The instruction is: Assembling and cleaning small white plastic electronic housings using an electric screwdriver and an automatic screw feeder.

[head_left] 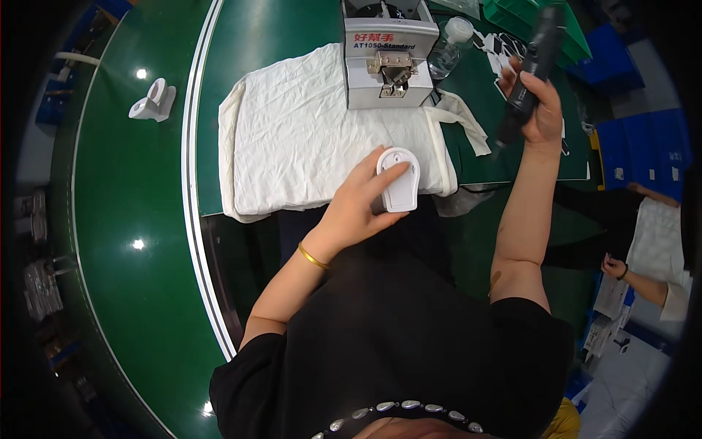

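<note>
My left hand (354, 201) grips a white plastic housing (399, 194) with one rounded end, its recessed side facing up. The index finger lies across the recess, and the thumb presses near the squarer end. Off to the right, my right hand (545, 111) is raised and wrapped round a black electric screwdriver (531, 80). Its tip points down toward the lower left, apart from the housing. A creased white cloth (292, 132) covers the bench below the housing. Beyond the housing stands a grey box-shaped machine (387, 73), which looks like a screw feeder.
Another white plastic piece (154, 101) sits on the green surface at the left. A clear bottle (444, 57) with a white lid stands beside the machine, near a green bin (512, 18). Another person's hand (613, 265) shows at the right, near blue boxes (643, 154).
</note>
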Demonstrator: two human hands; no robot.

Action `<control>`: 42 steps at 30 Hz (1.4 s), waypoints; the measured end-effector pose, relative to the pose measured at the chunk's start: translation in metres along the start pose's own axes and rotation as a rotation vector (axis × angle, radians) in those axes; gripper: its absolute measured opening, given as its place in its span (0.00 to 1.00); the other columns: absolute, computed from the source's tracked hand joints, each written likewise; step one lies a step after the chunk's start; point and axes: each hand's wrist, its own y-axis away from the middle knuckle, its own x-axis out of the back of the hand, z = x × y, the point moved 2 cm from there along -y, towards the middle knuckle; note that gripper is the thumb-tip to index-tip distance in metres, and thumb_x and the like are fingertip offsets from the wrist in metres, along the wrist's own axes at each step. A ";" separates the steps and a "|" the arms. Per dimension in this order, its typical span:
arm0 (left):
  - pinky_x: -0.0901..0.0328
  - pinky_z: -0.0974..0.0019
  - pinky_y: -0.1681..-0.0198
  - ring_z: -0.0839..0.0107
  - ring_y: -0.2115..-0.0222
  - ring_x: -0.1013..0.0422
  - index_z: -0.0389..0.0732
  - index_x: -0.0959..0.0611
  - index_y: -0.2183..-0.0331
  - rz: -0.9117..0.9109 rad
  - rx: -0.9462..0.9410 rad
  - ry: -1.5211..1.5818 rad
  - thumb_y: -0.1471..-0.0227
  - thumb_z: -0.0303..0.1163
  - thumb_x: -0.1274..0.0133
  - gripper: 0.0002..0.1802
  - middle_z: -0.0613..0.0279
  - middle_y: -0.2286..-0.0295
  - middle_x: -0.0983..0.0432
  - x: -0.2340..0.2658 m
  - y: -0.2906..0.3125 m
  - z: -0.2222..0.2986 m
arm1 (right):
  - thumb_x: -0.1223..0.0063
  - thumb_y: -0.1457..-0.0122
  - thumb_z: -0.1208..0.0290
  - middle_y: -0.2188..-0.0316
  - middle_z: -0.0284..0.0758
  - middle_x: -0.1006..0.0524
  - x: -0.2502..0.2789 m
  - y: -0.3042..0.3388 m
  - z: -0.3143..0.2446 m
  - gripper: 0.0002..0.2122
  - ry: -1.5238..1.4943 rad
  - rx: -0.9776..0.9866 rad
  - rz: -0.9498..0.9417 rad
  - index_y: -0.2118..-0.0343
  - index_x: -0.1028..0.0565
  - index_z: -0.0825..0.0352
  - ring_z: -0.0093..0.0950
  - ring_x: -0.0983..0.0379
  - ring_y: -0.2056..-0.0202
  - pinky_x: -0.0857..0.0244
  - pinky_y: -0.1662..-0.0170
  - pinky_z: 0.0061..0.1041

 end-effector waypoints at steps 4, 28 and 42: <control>0.39 0.56 0.41 0.47 0.42 0.38 0.47 0.26 0.43 0.059 0.018 -0.071 0.62 0.29 0.31 0.42 0.43 0.41 0.41 0.000 0.006 0.005 | 0.49 0.43 0.81 0.70 0.40 0.24 -0.097 0.019 -0.014 0.24 -0.096 0.288 -0.190 0.43 0.40 0.75 0.28 0.27 0.73 0.31 0.64 0.34; 0.31 0.56 0.51 0.45 0.51 0.31 0.50 0.24 0.46 0.208 0.005 -0.082 0.70 0.34 0.28 0.44 0.40 0.45 0.35 -0.014 0.013 -0.004 | 0.40 0.47 0.80 0.76 0.33 0.25 -0.183 0.013 0.028 0.20 0.327 0.389 -0.178 0.52 0.33 0.73 0.21 0.29 0.79 0.36 0.73 0.17; 0.31 0.56 0.51 0.45 0.49 0.32 0.51 0.22 0.47 0.210 0.012 -0.071 0.70 0.32 0.28 0.41 0.41 0.46 0.35 -0.012 0.013 -0.003 | 0.41 0.47 0.83 0.77 0.33 0.24 -0.142 0.109 0.025 0.20 0.254 0.461 -0.414 0.52 0.35 0.78 0.18 0.28 0.76 0.32 0.69 0.18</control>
